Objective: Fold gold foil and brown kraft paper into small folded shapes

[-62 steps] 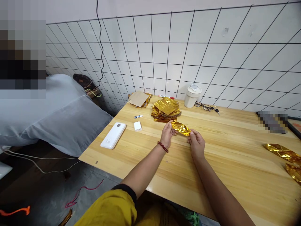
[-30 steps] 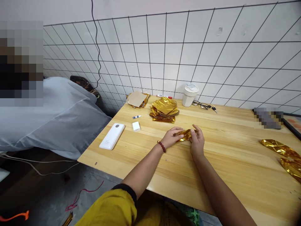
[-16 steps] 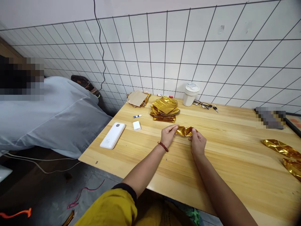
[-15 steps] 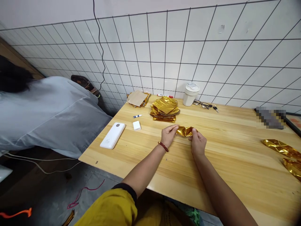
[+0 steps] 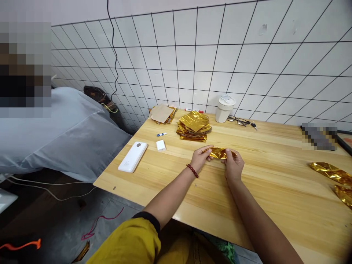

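- while we looked down at the wooden table (image 5: 264,209), our left hand (image 5: 200,158) and right hand (image 5: 234,167) were held just apart above it, with a crumpled gold foil strip (image 5: 220,153) between them.
- the strip's long axis ran sideways across our view, roughly along the table's near edge.
- our left hand was partly closed, its fingers gripping the strip's left end.
- our right hand was also partly closed, pinching the right end, so neither hand was nearer overall; each had one end.
- we could not tell whether the strip touched the table.
- a gold foil stack (image 5: 194,126) lay beyond the hands, nearer the left one.
- two crumpled foil pieces (image 5: 332,173) lay well off to the right.
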A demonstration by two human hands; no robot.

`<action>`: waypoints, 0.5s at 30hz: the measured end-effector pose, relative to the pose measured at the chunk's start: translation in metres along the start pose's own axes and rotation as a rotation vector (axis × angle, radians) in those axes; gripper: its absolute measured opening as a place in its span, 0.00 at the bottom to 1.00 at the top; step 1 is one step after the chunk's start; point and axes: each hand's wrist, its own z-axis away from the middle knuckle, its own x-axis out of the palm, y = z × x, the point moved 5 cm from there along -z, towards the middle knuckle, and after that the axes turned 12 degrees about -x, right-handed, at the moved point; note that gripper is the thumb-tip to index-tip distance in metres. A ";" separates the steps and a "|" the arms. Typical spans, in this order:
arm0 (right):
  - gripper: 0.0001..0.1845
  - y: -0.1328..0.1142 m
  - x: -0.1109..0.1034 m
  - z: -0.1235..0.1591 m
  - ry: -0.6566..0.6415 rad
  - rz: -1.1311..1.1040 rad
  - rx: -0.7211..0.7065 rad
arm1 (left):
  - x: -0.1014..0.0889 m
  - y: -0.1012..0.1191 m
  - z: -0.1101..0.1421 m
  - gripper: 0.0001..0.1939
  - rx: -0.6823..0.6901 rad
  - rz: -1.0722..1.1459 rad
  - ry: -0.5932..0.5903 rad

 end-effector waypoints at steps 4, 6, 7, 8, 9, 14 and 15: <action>0.22 -0.001 -0.001 -0.001 0.015 0.045 -0.001 | 0.000 0.004 0.003 0.22 0.077 -0.015 0.049; 0.23 0.000 -0.003 -0.001 0.035 0.055 -0.004 | 0.001 0.006 0.006 0.21 0.122 -0.066 0.062; 0.23 0.001 -0.003 -0.002 0.041 0.060 -0.008 | 0.002 0.007 0.007 0.21 0.141 -0.090 0.066; 0.23 0.002 -0.004 -0.002 0.044 0.063 -0.011 | 0.002 0.008 0.008 0.21 0.153 -0.104 0.070; 0.23 0.003 -0.004 -0.002 0.044 0.064 -0.015 | 0.003 0.008 0.009 0.20 0.155 -0.107 0.076; 0.22 0.005 0.000 -0.001 -0.033 0.079 -0.041 | 0.000 0.011 0.011 0.23 0.109 0.025 0.125; 0.22 0.005 0.001 -0.001 -0.050 0.084 -0.051 | 0.000 0.011 0.011 0.24 0.096 0.054 0.116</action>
